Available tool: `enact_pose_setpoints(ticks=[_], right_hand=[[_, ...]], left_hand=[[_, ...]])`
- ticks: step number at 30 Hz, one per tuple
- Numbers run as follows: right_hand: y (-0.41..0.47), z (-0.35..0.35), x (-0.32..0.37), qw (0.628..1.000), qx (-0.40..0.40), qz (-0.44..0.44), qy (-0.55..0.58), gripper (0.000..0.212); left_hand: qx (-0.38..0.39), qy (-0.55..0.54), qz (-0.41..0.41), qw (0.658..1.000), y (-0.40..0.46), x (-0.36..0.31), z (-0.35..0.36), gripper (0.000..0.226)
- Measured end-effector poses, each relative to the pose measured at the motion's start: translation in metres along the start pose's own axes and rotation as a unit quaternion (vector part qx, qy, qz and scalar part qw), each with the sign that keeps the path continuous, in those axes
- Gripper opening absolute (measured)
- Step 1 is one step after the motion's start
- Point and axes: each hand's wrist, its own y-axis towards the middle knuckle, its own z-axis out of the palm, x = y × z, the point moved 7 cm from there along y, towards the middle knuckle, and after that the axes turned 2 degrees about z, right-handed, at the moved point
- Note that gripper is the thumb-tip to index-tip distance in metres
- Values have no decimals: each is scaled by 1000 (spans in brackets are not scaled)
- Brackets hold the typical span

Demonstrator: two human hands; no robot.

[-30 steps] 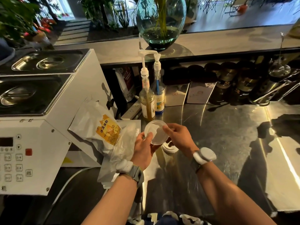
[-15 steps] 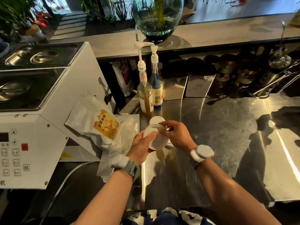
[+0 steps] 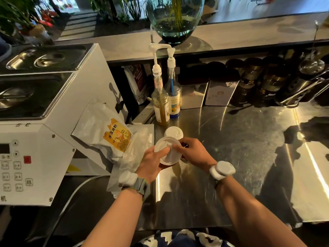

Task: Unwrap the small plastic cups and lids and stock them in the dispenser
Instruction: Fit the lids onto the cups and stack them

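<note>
You stand at a steel counter [image 3: 231, 139] whose top throws back bright streaks of light. On your left sits a white machine [image 3: 44, 131] with metal lids and a button panel. A raised ledge [image 3: 249, 32] runs along the back, carrying a glass bowl [image 3: 175, 16] of plants. Beyond it lie potted greenery [image 3: 21, 13] and what may be a window, too blurred to be sure.

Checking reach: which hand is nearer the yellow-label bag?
Left. The left hand lies just right of the yellow-label bag; the right hand lies farther right, beyond the lid.
</note>
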Motion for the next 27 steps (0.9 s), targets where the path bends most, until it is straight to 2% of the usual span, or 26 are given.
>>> enact_pose_setpoints(ticks=[2, 3, 5, 7, 12, 16, 18, 21, 27], right_hand=[[-1, -7, -8, 998, -10, 10, 63, 24], [1, -14, -14, 996, -46, 12, 74, 21], [5, -32, -32, 990, -138, 27, 18, 19], [9, -41, -49, 979, -185, 51, -61, 23], [18, -29, -75, 979, -125, 85, -134, 58], [24, -17, -87, 971, -102, 126, -175, 95], [27, -13, -90, 965, -96, 140, -200, 106], [34, -9, -94, 959, -85, 158, -220, 112], [43, -12, -91, 951, -92, 188, -227, 106]], left_hand=[[-21, -2, -1, 1000, -1, 0, -1, 32], [-35, -9, -2, 999, -1, 1, -3, 32], [-59, -11, 0, 998, 0, 2, -8, 36], [-78, -1, 1, 997, 0, 2, -11, 39], [-117, -9, -2, 993, 3, 3, -17, 45], [-100, -64, -10, 993, 3, 1, -14, 44], [-85, -99, -20, 991, 3, 1, -12, 45], [-69, -110, -19, 991, 0, 2, -14, 47], [-66, -131, -39, 988, 0, 9, -17, 49]])
